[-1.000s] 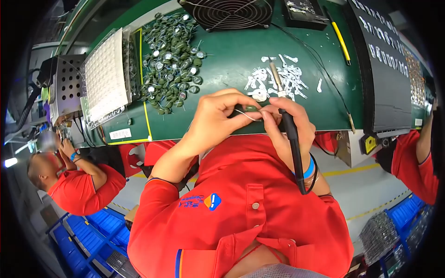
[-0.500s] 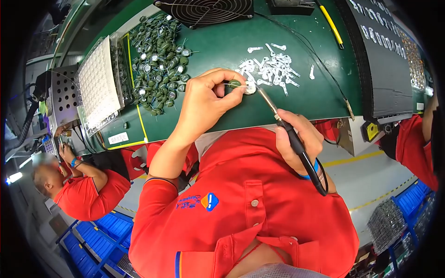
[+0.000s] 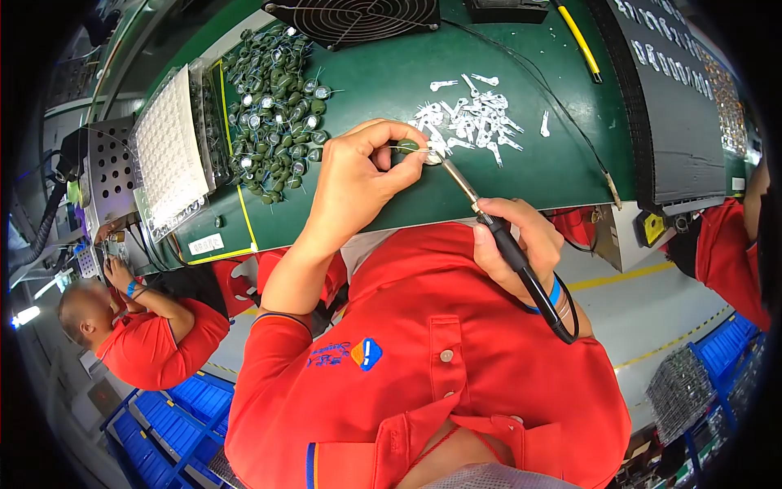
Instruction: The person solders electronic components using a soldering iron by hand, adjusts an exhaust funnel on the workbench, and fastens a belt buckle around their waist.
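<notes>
my left hand (image 3: 362,167) pinched around a green component (image 3: 407,146) over the worktop (image 3: 375,77), my right hand (image 3: 536,238) closed around a soldering iron (image 3: 522,265), its tip at a white piece (image 3: 432,158) I see beside the component

On our counter (image 3: 375,81) we have a heap of components (image 3: 273,114) leftward and a pile of tabs (image 3: 481,118) rightward, with a fan (image 3: 362,12) behind the gap between. A tray (image 3: 169,138) sits left of the heap, a panel (image 3: 672,122) right of the pile. Nearer us, our left hand (image 3: 358,171) holds one component (image 3: 407,147); our right hand (image 3: 529,236), closest, holds a soldering iron (image 3: 507,243).
</notes>
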`<action>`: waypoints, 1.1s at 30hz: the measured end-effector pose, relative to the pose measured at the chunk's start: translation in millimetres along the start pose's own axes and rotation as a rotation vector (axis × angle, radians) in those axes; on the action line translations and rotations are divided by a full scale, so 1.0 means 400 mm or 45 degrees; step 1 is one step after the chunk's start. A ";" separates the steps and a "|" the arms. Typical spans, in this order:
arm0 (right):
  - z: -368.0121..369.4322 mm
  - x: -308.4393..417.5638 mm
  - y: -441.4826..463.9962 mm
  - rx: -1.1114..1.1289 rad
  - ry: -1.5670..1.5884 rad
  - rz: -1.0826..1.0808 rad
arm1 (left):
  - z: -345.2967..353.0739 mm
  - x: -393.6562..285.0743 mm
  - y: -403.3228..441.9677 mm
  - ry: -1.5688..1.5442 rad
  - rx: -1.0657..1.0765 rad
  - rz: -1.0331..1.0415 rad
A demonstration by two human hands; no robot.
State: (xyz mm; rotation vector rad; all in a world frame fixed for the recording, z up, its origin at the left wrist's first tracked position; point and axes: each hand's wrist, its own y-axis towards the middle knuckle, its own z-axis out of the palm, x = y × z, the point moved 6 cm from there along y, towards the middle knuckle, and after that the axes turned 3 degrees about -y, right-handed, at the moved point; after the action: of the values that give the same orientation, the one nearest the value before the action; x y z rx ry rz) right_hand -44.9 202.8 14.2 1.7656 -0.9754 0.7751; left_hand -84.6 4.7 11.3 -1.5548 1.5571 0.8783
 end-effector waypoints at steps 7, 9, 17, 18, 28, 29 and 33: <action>-0.004 -0.001 -0.009 0.088 0.022 0.048 | 0.000 0.001 0.000 -0.020 -0.004 -0.001; -0.010 -0.008 -0.014 0.005 0.102 0.095 | 0.000 -0.001 0.000 -0.019 -0.003 -0.001; -0.011 -0.008 -0.014 0.043 0.115 0.119 | 0.001 -0.010 0.003 -0.211 0.048 0.005; -0.012 -0.008 -0.014 0.045 0.115 0.120 | 0.002 -0.010 0.003 -0.176 0.043 0.015; -0.009 -0.006 -0.013 0.075 0.060 0.084 | 0.006 -0.008 0.001 -0.043 0.052 0.024; -0.007 -0.007 -0.013 0.081 0.054 0.081 | 0.006 -0.008 0.000 -0.043 0.050 0.022; -0.002 -0.005 0.001 -0.017 0.078 0.010 | 0.007 -0.007 0.000 -0.035 0.047 0.012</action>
State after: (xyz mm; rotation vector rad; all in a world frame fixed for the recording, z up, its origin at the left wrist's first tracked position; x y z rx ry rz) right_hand -46.4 204.1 13.0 1.7179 -0.9455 0.8213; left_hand -84.6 8.4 12.5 -1.5045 1.5542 0.8679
